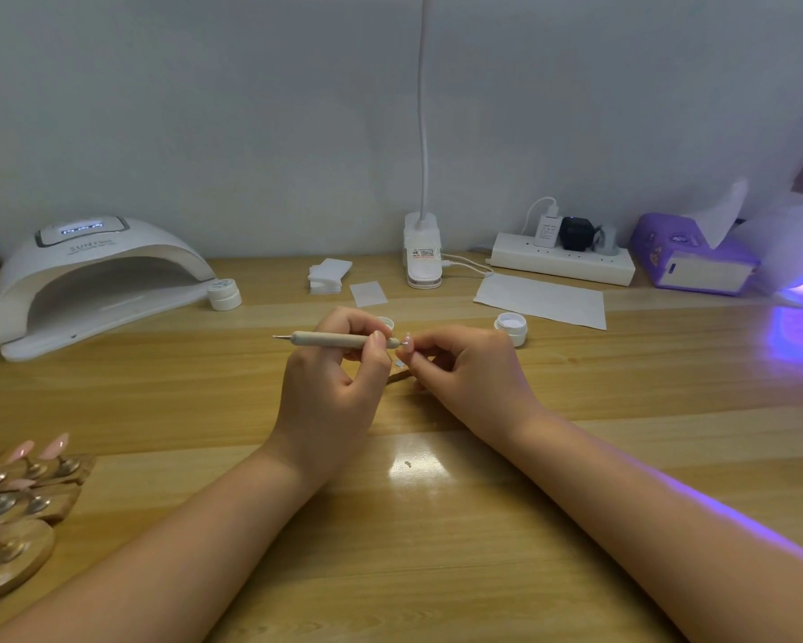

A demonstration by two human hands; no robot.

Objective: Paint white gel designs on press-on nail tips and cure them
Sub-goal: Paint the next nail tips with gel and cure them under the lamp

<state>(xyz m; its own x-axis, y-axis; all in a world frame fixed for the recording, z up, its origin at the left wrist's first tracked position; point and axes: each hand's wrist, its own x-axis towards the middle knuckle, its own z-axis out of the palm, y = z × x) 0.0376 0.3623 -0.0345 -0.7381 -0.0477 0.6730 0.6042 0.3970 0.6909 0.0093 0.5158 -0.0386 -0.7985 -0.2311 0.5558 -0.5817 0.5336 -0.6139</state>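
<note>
The left hand (332,387) is pinching a dotting pen (339,339) in its fingers, and the right hand (464,368) is pinching a pink nail tip (407,342) just above the desk (436,526), the pen's working end touching it. Bracing both wrists should be keeping dots steady; the glossy tip is looking small, detail unclear.
</note>
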